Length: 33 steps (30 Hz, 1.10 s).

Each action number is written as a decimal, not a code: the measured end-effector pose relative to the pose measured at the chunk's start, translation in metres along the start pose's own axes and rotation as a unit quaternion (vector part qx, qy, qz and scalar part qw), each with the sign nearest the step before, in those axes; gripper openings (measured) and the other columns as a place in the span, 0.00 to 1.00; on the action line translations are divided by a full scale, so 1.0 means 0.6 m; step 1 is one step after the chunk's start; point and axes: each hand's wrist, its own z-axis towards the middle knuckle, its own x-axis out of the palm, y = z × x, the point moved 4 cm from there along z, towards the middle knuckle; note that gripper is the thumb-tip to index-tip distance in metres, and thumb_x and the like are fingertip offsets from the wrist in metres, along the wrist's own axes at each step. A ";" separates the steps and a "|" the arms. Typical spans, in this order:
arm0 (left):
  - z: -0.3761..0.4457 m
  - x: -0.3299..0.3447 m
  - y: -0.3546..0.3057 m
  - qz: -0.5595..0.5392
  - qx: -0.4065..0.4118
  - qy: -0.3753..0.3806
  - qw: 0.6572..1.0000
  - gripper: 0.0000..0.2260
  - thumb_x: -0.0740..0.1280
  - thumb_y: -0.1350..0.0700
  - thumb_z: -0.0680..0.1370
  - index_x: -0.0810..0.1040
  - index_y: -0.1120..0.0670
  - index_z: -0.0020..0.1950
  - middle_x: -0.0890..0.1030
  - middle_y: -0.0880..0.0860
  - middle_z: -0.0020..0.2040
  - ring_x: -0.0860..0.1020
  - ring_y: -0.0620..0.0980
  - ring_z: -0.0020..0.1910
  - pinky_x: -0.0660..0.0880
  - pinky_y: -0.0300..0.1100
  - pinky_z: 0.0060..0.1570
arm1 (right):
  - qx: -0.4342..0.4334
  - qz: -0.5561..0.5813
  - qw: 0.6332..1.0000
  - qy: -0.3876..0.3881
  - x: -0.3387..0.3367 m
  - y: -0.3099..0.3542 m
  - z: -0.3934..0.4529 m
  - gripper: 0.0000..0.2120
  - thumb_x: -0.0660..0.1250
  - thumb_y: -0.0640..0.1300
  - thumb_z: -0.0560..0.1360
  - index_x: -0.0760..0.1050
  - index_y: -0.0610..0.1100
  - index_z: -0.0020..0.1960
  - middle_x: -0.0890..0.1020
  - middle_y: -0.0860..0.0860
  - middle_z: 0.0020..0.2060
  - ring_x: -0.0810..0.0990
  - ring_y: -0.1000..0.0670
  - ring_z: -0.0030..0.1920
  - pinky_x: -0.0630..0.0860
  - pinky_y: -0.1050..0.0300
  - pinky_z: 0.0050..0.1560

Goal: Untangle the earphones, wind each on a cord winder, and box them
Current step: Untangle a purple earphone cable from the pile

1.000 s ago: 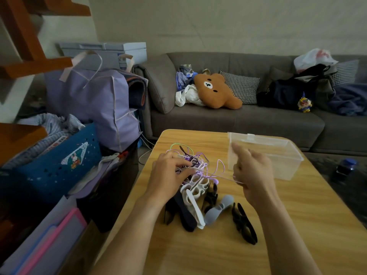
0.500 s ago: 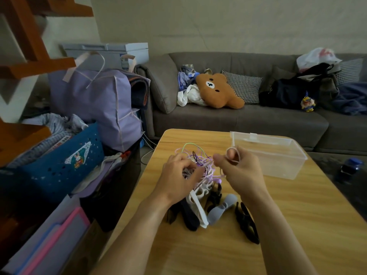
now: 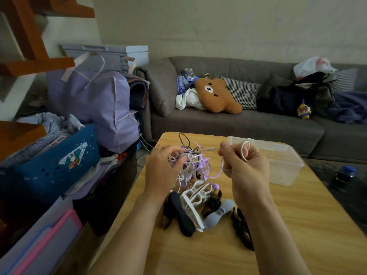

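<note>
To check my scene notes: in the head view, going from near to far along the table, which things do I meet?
Black cord winder → white cord winder → tangled earphones → clear plastic box → sofa.

We cannot count the cords in the tangle (image 3: 193,162); the left hand (image 3: 161,171) covers part of it. The right wrist hides part of the black winder (image 3: 241,228), and the frame cuts the sofa (image 3: 248,124) off.
</note>
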 end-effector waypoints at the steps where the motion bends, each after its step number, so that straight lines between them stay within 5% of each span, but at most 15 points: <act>1: 0.005 -0.007 -0.001 -0.005 -0.001 -0.028 1.000 0.07 0.67 0.44 0.75 0.79 0.38 0.51 0.76 0.40 0.48 0.79 0.47 0.48 0.78 0.54 0.51 | 0.007 0.002 1.000 0.005 0.003 0.004 -0.001 0.13 0.69 0.35 0.77 0.69 0.29 0.41 0.76 0.50 0.27 0.69 0.57 0.25 0.67 0.64 0.27; 5: 0.015 -0.023 -0.004 -0.035 0.005 -0.121 0.992 0.06 0.73 0.56 0.75 0.84 0.49 0.51 0.81 0.45 0.47 0.79 0.46 0.47 0.76 0.40 0.50 | 0.038 0.091 0.995 0.022 0.007 0.014 -0.001 0.16 0.65 0.33 0.79 0.64 0.46 0.38 0.69 0.52 0.25 0.61 0.56 0.23 0.59 0.64 0.22; 8: 0.014 -0.003 0.012 -0.052 -0.050 0.000 0.997 0.07 0.74 0.57 0.75 0.85 0.50 0.51 0.83 0.42 0.46 0.80 0.37 0.45 0.77 0.35 0.47 | 0.042 -0.160 0.984 0.061 -0.011 0.002 0.006 0.10 0.73 0.45 0.76 0.72 0.50 0.51 0.72 0.58 0.27 0.69 0.60 0.22 0.66 0.66 0.26; 11: 0.006 0.011 0.028 0.003 -0.087 0.140 0.986 0.12 0.73 0.62 0.75 0.83 0.48 0.55 0.82 0.43 0.52 0.78 0.37 0.52 0.76 0.38 0.55 | 0.074 -0.465 0.863 0.183 -0.033 -0.039 0.018 0.11 0.76 0.53 0.73 0.82 0.48 0.50 0.76 0.57 0.27 0.72 0.61 0.25 0.67 0.68 0.27; 13: 0.009 0.014 0.031 -0.013 -0.098 0.189 0.977 0.12 0.71 0.62 0.76 0.83 0.46 0.53 0.81 0.43 0.57 0.76 0.41 0.60 0.72 0.41 0.62 | 0.055 -0.533 0.821 0.197 -0.041 -0.055 0.021 0.10 0.73 0.53 0.75 0.84 0.46 0.42 0.77 0.54 0.27 0.71 0.59 0.26 0.66 0.64 0.29; 16: 0.013 0.011 0.021 -0.041 -0.114 0.166 0.979 0.02 0.71 0.53 0.76 0.83 0.46 0.46 0.79 0.44 0.53 0.75 0.45 0.58 0.71 0.42 0.58 | 0.005 -0.454 0.881 0.135 -0.044 -0.048 0.029 0.10 0.69 0.51 0.79 0.84 0.48 0.43 0.84 0.51 0.35 0.80 0.51 0.35 0.74 0.57 0.36; 18: 0.015 0.002 0.009 0.039 -0.079 0.087 0.992 0.06 0.70 0.47 0.76 0.81 0.46 0.51 0.76 0.48 0.52 0.74 0.47 0.51 0.69 0.35 0.46 | -0.005 -0.424 0.897 0.129 -0.037 -0.042 0.030 0.09 0.66 0.50 0.80 0.83 0.49 0.49 0.84 0.56 0.38 0.80 0.59 0.38 0.71 0.66 0.33; 21: 0.021 -0.021 -0.012 0.073 -0.074 0.009 0.995 0.16 0.73 0.54 0.76 0.76 0.47 0.62 0.71 0.50 0.54 0.70 0.43 0.45 0.65 0.28 0.37 | -0.021 -0.425 0.898 0.113 -0.034 -0.043 0.029 0.11 0.64 0.50 0.82 0.82 0.46 0.53 0.80 0.58 0.35 0.76 0.64 0.33 0.69 0.71 0.31; 25: 0.018 -0.010 -0.048 -0.018 0.029 0.066 0.997 0.12 0.73 0.57 0.76 0.81 0.48 0.59 0.79 0.42 0.50 0.76 0.36 0.50 0.72 0.28 0.48 | -0.059 -0.431 0.893 0.119 -0.023 -0.045 0.020 0.11 0.62 0.49 0.83 0.82 0.48 0.54 0.78 0.54 0.29 0.74 0.58 0.29 0.66 0.67 0.27; 29: 0.004 0.013 -0.065 -0.037 0.007 0.177 0.984 0.10 0.70 0.54 0.79 0.81 0.48 0.60 0.82 0.39 0.50 0.79 0.33 0.51 0.72 0.25 0.48 | -0.054 -0.384 0.908 0.157 -0.004 -0.042 0.010 0.10 0.61 0.46 0.83 0.81 0.48 0.54 0.80 0.52 0.32 0.73 0.60 0.25 0.66 0.69 0.25; 33: -0.005 0.028 -0.055 -0.024 -0.024 0.206 0.978 0.05 0.71 0.55 0.78 0.85 0.50 0.53 0.84 0.43 0.45 0.81 0.36 0.43 0.74 0.28 0.42 | -0.071 -0.358 0.922 0.132 0.005 -0.037 0.007 0.12 0.62 0.44 0.83 0.79 0.50 0.42 0.78 0.55 0.27 0.73 0.59 0.24 0.66 0.68 0.25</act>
